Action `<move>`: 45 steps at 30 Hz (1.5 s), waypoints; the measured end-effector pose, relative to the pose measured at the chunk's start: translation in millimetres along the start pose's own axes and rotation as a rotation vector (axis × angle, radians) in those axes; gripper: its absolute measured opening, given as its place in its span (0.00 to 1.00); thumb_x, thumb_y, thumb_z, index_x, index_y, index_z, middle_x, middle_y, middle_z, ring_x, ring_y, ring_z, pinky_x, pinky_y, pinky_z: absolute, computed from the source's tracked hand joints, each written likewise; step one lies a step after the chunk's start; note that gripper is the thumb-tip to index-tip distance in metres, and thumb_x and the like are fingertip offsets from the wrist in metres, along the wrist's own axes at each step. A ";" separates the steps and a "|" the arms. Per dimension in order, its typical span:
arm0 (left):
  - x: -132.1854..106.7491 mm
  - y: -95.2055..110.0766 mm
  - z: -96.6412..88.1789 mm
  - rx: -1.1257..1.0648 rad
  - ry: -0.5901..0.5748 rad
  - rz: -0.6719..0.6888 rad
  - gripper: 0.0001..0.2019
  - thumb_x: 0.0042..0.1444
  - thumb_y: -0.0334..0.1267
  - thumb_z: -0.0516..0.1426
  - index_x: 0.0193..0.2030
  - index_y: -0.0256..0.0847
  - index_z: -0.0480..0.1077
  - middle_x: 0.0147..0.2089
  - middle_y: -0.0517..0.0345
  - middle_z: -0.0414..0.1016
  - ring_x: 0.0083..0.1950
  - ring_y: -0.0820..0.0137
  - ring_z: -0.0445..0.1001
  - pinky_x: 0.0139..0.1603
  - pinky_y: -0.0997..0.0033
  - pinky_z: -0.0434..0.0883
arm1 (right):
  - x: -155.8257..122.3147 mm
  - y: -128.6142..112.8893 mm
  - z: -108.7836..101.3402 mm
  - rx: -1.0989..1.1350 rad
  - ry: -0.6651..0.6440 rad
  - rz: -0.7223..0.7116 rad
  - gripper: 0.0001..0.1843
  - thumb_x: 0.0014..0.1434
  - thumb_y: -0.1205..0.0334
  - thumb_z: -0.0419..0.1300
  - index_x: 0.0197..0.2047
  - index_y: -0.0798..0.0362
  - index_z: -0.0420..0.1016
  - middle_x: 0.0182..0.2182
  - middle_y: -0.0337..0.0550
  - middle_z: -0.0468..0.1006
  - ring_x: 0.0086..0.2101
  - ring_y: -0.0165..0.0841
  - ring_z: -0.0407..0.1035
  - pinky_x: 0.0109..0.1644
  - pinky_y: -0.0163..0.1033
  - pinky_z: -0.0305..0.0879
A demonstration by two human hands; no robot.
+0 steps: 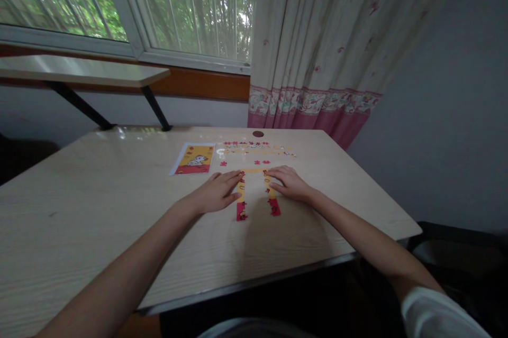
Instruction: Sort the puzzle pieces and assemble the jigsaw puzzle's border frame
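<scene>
Joined jigsaw pieces (254, 171) form a partial frame on the table: a yellow top strip and two sides running toward me, yellow above and red at the near ends. My left hand (220, 190) lies flat with fingers stretched out, its fingertips touching the top of the left side strip (241, 206). My right hand (291, 182) rests with its fingers extended on the top of the right side strip (274, 207). Neither hand grips anything. The near side of the frame has no pieces. Fingers cover parts of both upper corners.
Loose jigsaw pieces (257, 151) lie in rows beyond the frame, with a few red pieces (262, 162) nearer. A picture sheet (194, 159) with a white animal is to the left. A raised shelf (79, 69) stands at the back left; a curtain (309, 63) hangs behind.
</scene>
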State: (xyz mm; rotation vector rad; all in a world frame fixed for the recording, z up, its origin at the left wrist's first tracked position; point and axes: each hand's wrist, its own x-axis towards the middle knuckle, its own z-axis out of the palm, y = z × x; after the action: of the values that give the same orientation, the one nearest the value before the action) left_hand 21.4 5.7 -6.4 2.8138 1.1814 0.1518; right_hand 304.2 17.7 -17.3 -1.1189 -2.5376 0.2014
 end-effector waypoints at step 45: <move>2.1 -0.7 -1.0 -0.064 0.019 0.017 0.38 0.54 0.62 0.47 0.63 0.36 0.51 0.66 0.40 0.50 0.65 0.55 0.52 0.60 0.53 0.54 | 0.3 -2.9 -9.5 0.008 -0.081 0.054 0.38 0.50 0.39 0.56 0.59 0.51 0.60 0.56 0.50 0.63 0.53 0.43 0.57 0.56 0.51 0.51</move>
State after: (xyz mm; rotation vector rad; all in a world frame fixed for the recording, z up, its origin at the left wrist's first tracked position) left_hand 22.2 7.8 -5.3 2.7736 1.1354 0.2142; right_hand 305.6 15.8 -7.7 -1.1997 -2.5765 0.2756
